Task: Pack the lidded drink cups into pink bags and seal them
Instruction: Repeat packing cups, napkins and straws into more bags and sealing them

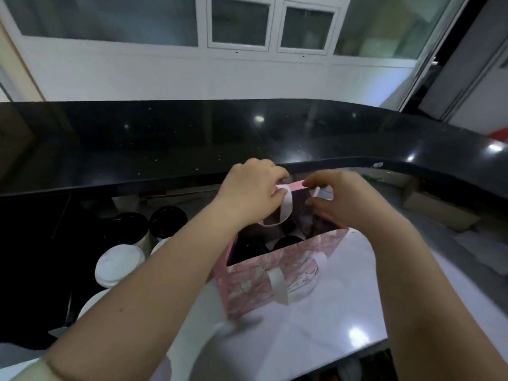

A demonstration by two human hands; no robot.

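At the far rim of the pink bag (253,281): both hands pinch the top edge, one at each end of the far handle (286,209).
Left hand (253,193): fingers curled, pinching the rim and the white strap together.
Right hand (341,199): thumb and fingertips pressed together on the rim; I cannot tell if anything small is under them.
Cups in the bag (288,240): two black lids show low inside, side by side. The bag is open, not sealed yet.
Bag's place: it stands upright on the white table (330,312), with the near handle (277,281) hanging down its front.
Cups waiting (132,226): black and white lids, left of the bag, just beside the left arm.
What could go wrong: a hard pull on the rim could tip the bag and knock the cups inside over. The paper could tear. The left arm could bump the cups waiting.
Room to move: the black counter (247,133) is close behind the hands, so there is little room there. The table's right edge is near. The most open room is toward the person.
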